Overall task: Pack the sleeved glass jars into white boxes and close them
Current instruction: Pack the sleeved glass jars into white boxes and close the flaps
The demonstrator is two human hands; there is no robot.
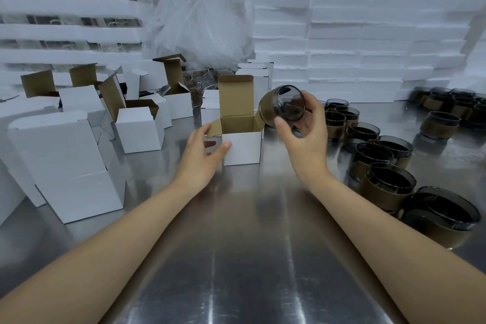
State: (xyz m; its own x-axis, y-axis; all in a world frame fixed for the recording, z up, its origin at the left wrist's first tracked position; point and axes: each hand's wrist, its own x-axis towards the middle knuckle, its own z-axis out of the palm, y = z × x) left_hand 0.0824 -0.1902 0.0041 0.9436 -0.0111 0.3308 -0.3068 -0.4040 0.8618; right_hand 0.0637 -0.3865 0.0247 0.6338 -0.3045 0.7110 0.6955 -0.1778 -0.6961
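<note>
The right hand (pixel 305 131) is grasping a sleeved glass jar (pixel 281 106) — tilted, just right of and above the open white box (pixel 240 147). The left hand (pixel 203 154), fingers curled, is holding that box's left side and flap on the metal table (pixel 244 258) — more jars (pixel 389 181) are standing at right.

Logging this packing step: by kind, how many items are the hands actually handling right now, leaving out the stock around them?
Sleeved glass jar, tilted, held in the right hand: 1
Open white box, held at its corner by the left hand: 1
Total: 2
</note>
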